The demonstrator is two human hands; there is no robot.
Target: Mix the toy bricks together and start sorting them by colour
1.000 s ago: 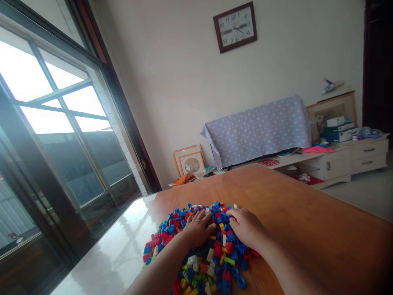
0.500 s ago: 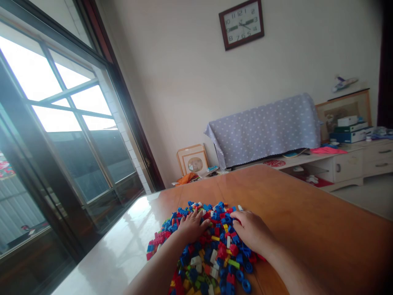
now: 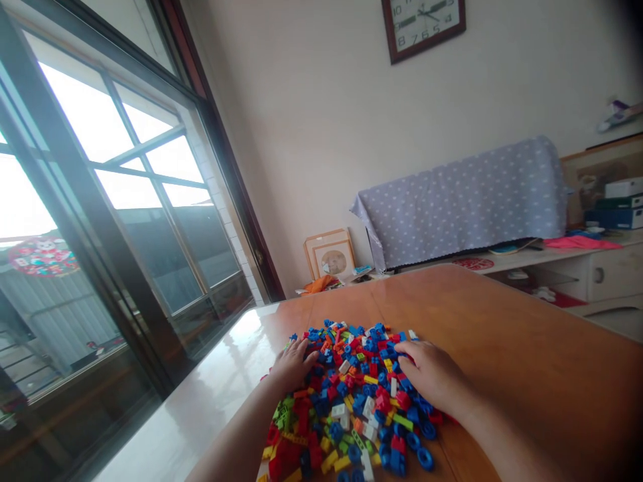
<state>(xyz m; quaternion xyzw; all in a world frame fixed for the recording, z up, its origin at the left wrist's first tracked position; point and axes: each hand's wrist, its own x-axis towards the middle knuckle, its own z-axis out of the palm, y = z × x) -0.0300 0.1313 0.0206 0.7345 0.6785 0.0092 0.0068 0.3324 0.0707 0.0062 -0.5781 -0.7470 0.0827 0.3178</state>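
Observation:
A heap of small plastic building bricks [image 3: 339, 411] in red, blue, yellow, green, white and orange lies spread on the brown table [image 3: 502, 348]. My left hand [image 3: 294, 365] rests on the heap's left side, palm down, fingers stretched forward and thumb apart. On the right side, my right hand [image 3: 432, 375] touches the outer bricks, its thumb and forefinger apart. Neither hand shows a brick held in it. Bricks under both palms are hidden. Several blue rings or wheels [image 3: 412, 440] lie at the heap's near right edge.
The tabletop shines with window light on its left. Beyond it stand a low white cabinet [image 3: 615, 271], a flat object under a dotted grey cloth [image 3: 462, 207] and a framed picture [image 3: 314, 249]. A wall clock [image 3: 424, 30] hangs above; a large window [image 3: 151, 167] is at left.
My left hand has slid left, from over the heap's upper middle to its left side, uncovering bricks there. My right hand keeps its place by the right edge. The view has turned left and down.

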